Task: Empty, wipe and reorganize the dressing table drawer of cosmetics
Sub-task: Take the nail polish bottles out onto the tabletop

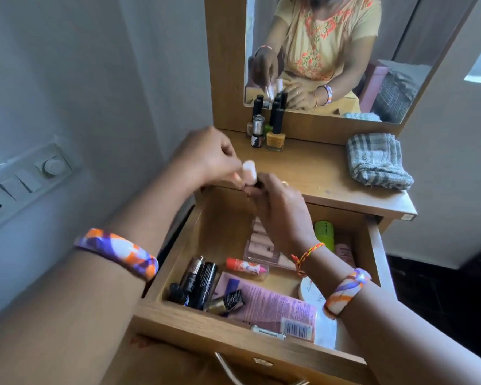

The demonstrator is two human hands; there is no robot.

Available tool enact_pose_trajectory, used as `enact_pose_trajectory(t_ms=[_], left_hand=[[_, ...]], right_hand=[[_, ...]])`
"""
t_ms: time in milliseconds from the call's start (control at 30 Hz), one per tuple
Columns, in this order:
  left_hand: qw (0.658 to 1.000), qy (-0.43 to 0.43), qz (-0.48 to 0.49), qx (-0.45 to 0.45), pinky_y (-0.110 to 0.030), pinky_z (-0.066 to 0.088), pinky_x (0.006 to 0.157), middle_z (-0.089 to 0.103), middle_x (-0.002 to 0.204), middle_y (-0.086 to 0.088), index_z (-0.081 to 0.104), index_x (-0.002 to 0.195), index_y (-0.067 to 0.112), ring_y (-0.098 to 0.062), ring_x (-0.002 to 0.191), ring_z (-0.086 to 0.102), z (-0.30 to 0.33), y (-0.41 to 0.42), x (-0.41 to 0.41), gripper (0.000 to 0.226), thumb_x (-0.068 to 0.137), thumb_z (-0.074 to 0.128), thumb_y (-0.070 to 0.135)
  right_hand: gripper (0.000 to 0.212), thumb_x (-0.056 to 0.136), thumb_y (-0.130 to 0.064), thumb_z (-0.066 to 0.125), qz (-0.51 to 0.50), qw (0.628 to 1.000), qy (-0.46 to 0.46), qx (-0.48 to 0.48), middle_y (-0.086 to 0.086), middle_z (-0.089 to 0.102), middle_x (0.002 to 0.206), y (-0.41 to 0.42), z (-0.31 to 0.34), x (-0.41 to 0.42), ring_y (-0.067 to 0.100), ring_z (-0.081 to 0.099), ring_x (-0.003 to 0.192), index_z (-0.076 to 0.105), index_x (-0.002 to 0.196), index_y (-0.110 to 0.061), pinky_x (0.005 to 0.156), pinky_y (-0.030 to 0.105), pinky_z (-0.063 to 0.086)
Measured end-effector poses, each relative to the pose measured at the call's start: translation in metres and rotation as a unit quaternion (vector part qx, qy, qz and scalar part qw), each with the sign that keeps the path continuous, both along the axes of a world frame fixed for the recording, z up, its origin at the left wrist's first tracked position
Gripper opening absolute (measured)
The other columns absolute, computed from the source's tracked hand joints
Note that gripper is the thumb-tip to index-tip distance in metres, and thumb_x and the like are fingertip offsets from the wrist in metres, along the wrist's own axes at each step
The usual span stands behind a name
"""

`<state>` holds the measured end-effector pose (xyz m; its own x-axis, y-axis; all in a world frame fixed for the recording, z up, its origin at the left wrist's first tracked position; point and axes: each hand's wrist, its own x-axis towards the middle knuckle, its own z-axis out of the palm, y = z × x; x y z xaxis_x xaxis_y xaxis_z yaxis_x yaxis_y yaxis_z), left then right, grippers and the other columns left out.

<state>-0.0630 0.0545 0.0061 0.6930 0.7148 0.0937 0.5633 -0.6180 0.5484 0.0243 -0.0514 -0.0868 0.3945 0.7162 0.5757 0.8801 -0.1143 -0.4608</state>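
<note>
The wooden drawer (178,262) stands pulled open and holds several cosmetics: dark bottles (199,280), a gold-capped bottle (225,301), a pink tube (270,307), an orange-and-pink lip balm (246,265), a clear box of pink items (257,243), a green container (325,232) and a round white compact (311,294). Above the drawer's back edge my left hand (206,157) pinches a small pale pink bottle (54,168). My right hand (278,209) curls its fingers round something dark just beside that bottle; what it holds is mostly hidden.
Several nail polish bottles (270,129) stand on the table top (303,168) below the mirror (331,51). A folded grey checked cloth (378,162) lies at the right of the top. A switch panel (25,179) sits on the left wall.
</note>
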Motion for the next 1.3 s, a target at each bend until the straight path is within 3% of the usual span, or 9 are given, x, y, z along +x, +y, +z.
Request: enact_pose_trajectory(t_ms=[100, 233, 333, 500, 633, 767, 1033, 1200, 1300], left_hand=[[0.995, -0.099, -0.003, -0.007, -0.024, 0.045, 0.061, 0.060, 0.074, -0.001, 0.064, 0.079, 0.013, -0.011, 0.061, 0.052, 0.018, 0.008, 0.015, 0.004, 0.081, 0.068, 0.014], [0.994, -0.107, 0.008, -0.013, -0.021, 0.043, 0.071, 0.068, 0.097, -0.002, 0.071, 0.097, 0.011, -0.015, 0.086, 0.060, 0.001, 0.020, 0.046, 0.018, 0.080, 0.071, 0.018], [0.993, -0.108, 0.028, -0.038, -0.021, 0.041, 0.084, 0.067, 0.116, -0.004, 0.070, 0.106, 0.013, -0.020, 0.107, 0.060, -0.016, 0.029, 0.063, 0.023, 0.083, 0.068, 0.017], [0.990, -0.138, -0.005, -0.021, -0.017, 0.036, 0.089, 0.058, 0.131, -0.005, 0.061, 0.123, 0.013, -0.020, 0.121, 0.053, -0.022, 0.031, 0.083, 0.037, 0.086, 0.064, 0.011], [0.984, -0.178, 0.024, 0.008, -0.018, 0.041, 0.084, 0.061, 0.123, -0.006, 0.057, 0.121, 0.011, -0.021, 0.115, 0.057, -0.036, 0.033, 0.095, 0.039, 0.083, 0.067, 0.009], [0.972, -0.229, 0.058, 0.010, -0.018, 0.043, 0.080, 0.065, 0.114, -0.007, 0.059, 0.112, 0.009, -0.020, 0.106, 0.061, -0.047, 0.034, 0.102, 0.033, 0.080, 0.069, 0.009], [0.967, -0.248, 0.050, 0.012, -0.009, 0.038, 0.061, 0.059, 0.093, 0.000, 0.059, 0.109, 0.005, -0.007, 0.085, 0.053, -0.053, 0.034, 0.101, 0.034, 0.078, 0.072, 0.009], [0.969, -0.244, 0.048, -0.006, -0.023, 0.049, 0.078, 0.059, 0.091, 0.000, 0.060, 0.105, 0.006, -0.013, 0.088, 0.058, -0.053, 0.035, 0.094, 0.034, 0.075, 0.075, 0.010], [0.969, -0.242, 0.053, 0.001, -0.021, 0.049, 0.075, 0.059, 0.091, 0.002, 0.058, 0.097, 0.014, -0.011, 0.085, 0.058, -0.050, 0.032, 0.084, 0.027, 0.076, 0.075, 0.014]], right_hand=[[0.018, 0.090, -0.020, 0.057, -0.045, 0.986, 0.124, 0.099, 0.013, 0.070, 0.085, 0.009, 0.023, 0.009, 0.028, 0.062, 0.073, 0.061, 0.099, -0.005, 0.061, 0.033, 0.043], [0.019, 0.087, -0.013, 0.059, -0.131, 0.950, 0.282, 0.027, 0.010, 0.069, 0.103, 0.028, 0.036, 0.050, 0.017, 0.058, 0.087, 0.064, 0.105, -0.007, 0.059, 0.014, 0.029], [0.023, 0.084, -0.011, 0.061, -0.147, 0.944, 0.297, -0.010, 0.009, 0.067, 0.110, 0.038, 0.035, 0.070, 0.023, 0.059, 0.104, 0.064, 0.107, -0.010, 0.063, 0.012, 0.029], [0.024, 0.079, -0.017, 0.069, -0.162, 0.940, 0.299, -0.023, 0.006, 0.069, 0.106, 0.049, 0.033, 0.086, 0.025, 0.061, 0.102, 0.068, 0.102, -0.016, 0.082, 0.027, 0.045], [0.021, 0.073, -0.019, 0.074, -0.170, 0.932, 0.319, 0.010, -0.001, 0.068, 0.090, 0.055, 0.024, 0.094, 0.023, 0.064, 0.094, 0.068, 0.093, -0.020, 0.086, 0.035, 0.052], [0.030, 0.063, -0.017, 0.079, -0.167, 0.919, 0.354, 0.050, -0.011, 0.057, 0.072, 0.061, 0.018, 0.102, 0.028, 0.068, 0.083, 0.052, 0.067, -0.029, 0.077, 0.046, 0.057], [0.035, 0.063, -0.015, 0.081, -0.163, 0.919, 0.351, 0.075, -0.010, 0.056, 0.070, 0.062, 0.014, 0.104, 0.027, 0.068, 0.082, 0.049, 0.064, -0.031, 0.073, 0.045, 0.058], [0.038, 0.059, -0.018, 0.084, -0.163, 0.917, 0.354, 0.085, -0.003, 0.060, 0.076, 0.058, 0.015, 0.102, 0.029, 0.068, 0.080, 0.048, 0.066, -0.029, 0.074, 0.044, 0.058], [0.036, 0.057, -0.021, 0.085, -0.163, 0.914, 0.359, 0.096, -0.002, 0.061, 0.077, 0.053, 0.018, 0.098, 0.026, 0.067, 0.078, 0.050, 0.065, -0.028, 0.074, 0.040, 0.058]])
